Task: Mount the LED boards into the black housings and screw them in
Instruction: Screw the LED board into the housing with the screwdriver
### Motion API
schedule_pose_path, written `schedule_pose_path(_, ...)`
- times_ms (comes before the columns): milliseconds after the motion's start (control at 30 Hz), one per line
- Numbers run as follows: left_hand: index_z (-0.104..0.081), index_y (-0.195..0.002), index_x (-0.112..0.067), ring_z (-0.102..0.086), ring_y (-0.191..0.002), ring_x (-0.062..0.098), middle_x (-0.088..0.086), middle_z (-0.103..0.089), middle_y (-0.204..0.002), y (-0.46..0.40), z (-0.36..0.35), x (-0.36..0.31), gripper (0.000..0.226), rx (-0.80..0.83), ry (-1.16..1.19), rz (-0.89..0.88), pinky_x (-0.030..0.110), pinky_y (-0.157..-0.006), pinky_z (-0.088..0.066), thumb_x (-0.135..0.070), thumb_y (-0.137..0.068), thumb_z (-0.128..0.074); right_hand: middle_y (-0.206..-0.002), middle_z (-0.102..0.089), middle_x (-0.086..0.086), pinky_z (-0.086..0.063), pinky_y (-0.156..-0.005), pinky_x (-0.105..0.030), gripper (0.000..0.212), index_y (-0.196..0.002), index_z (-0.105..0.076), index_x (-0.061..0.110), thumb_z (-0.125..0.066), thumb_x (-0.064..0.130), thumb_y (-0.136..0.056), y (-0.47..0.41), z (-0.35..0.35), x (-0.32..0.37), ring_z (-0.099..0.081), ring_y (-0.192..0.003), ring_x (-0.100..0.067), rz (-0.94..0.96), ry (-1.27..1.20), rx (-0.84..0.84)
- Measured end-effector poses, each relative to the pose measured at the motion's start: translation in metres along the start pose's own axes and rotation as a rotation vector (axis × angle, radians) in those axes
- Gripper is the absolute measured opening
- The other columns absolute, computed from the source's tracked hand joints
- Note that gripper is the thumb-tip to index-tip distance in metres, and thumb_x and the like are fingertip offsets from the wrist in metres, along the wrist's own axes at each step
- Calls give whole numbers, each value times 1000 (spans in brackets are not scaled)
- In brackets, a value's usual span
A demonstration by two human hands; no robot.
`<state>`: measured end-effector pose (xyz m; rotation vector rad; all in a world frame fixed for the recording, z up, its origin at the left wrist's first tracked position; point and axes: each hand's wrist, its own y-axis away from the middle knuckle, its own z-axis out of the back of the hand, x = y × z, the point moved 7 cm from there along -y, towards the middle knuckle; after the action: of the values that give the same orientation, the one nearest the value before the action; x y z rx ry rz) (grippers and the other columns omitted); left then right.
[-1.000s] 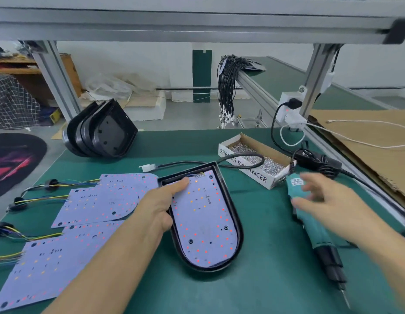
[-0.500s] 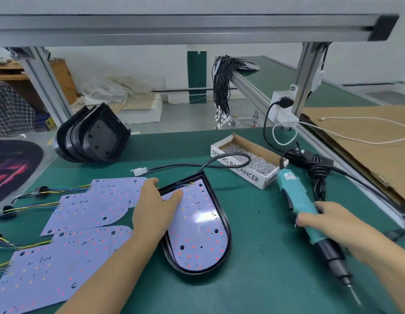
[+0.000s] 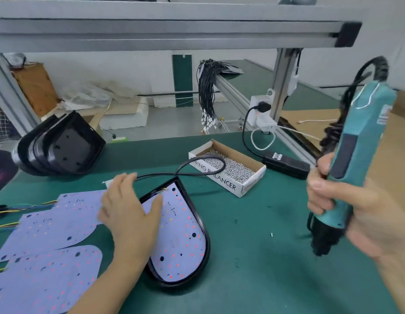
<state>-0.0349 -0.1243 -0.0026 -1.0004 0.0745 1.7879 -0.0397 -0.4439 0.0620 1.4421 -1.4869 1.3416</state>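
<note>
**A:** What is seen on the worktop (image 3: 253, 268)?

**B:** A green worktop is viewed from above. Near its middle a black housing (image 3: 202, 252) is laid flat, and a pale LED board (image 3: 183, 236) dotted with red and orange points is seated inside it. The left hand (image 3: 129, 214) is spread flat across the housing's left edge, fingers (image 3: 123, 184) open and extended, thumb laid on the board; nothing is gripped.

**A:** And the other hand?

**B:** The right hand (image 3: 337, 209) is closed around a teal electric screwdriver (image 3: 355, 155), which is held upright above the worktop at the right, black tip pointed down, well apart from the housing.

**A:** Where are the remaining parts?

**B:** More loose boards (image 3: 52, 252) with coloured wires are spread to the left of the housing. Empty housings (image 3: 61, 148) are stacked on edge at the far left. A cardboard box of screws (image 3: 228, 168) is placed behind the housing, and a black cable (image 3: 197, 171) is looped over its near edge. A single screw (image 3: 271, 234) is seen on the worktop between housing and screwdriver.
</note>
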Motion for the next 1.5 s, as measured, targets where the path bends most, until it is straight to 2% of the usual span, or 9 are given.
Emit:
schedule_pose_path(100,-65,-102,-18,-49,-103,24,-2,-62,-107,1,2,-83,22,-95,87,-500,34,-87,-27,-28,-84,-57,-53,-42,4,-36,-41,-21,27,-69,-45,20,-64,4,-58,-2,3,11,-34,-40,-11,102,-4,-115)
schedule_pose_path(200,-70,-94,-18,-53,-95,23,-2,-68,-95,-4,-58,-156,20,278,-13,-672,31,-84,-28,-19,-90,-50,-52,-41,4,-36,-43,-19,28,-65,-46,19,-59,-5,-61,-8,6,22,-35,-39,-10,172,-63,-212)
schedule_pose_path(333,-64,-108,-7,-61,-101,30,12,-66,-110,-8,-143,-180,26,642,-469,-630,32,-73,-41,-1,-87,-50,-51,-35,4,-35,-44,-16,29,-63,-39,16,-58,-5,-67,-15,13,25,-36,-38,-8,209,-163,-355)
schedule_pose_path(433,-60,-112,-3,-60,-106,30,13,-63,-116,-4,-169,-176,27,767,-558,-609,33,-72,-40,2,-87,-51,-56,-32,4,-36,-42,-15,37,-63,-34,18,-50,-10,-82,-17,26,16,-35,-38,-5,178,-268,-450)
schedule_pose_path(667,-55,-94,-9,-55,-85,27,7,-54,-90,-14,-182,-167,14,828,-537,-496,35,-71,-44,1,-87,-48,-53,-35,5,-36,-41,-17,38,-61,-36,18,-52,-10,-82,-12,31,-1,-37,-39,-5,137,-302,-492)
schedule_pose_path(900,-60,-110,-5,-61,-101,29,10,-64,-110,-14,-190,-162,25,804,-570,-519,33,-71,-43,0,-87,-50,-53,-36,5,-37,-41,-19,36,-62,-39,17,-55,-11,-79,-11,20,-5,-38,-40,-8,142,-259,-453)
schedule_pose_path(1100,-59,-87,-10,-59,-82,27,11,-67,-101,-13,-187,-161,14,730,-553,-575,32,-64,-41,2,-85,-54,-56,-38,5,-36,-41,-20,34,-66,-41,16,-55,-12,-79,-10,14,-13,-37,-39,-9,144,-253,-451)
schedule_pose_path(1267,-69,-93,-7,-64,-86,27,10,-69,-93,-18,-154,-167,17,598,-158,-475,34,-72,-51,-4,-87,-53,-54,-38,5,-36,-41,-19,29,-62,-42,17,-61,-4,-67,-8,2,-9,-37,-39,-8,146,-266,-423)
schedule_pose_path(1500,-68,-68,-7,-59,-54,13,8,-66,-64,-5,-64,-112,15,802,959,218,20,-54,-53,7,-74,-70,-53,-36,6,-36,-43,-17,23,-63,-42,19,-58,3,-65,-3,-24,5,-36,-40,-7,204,-356,-309)
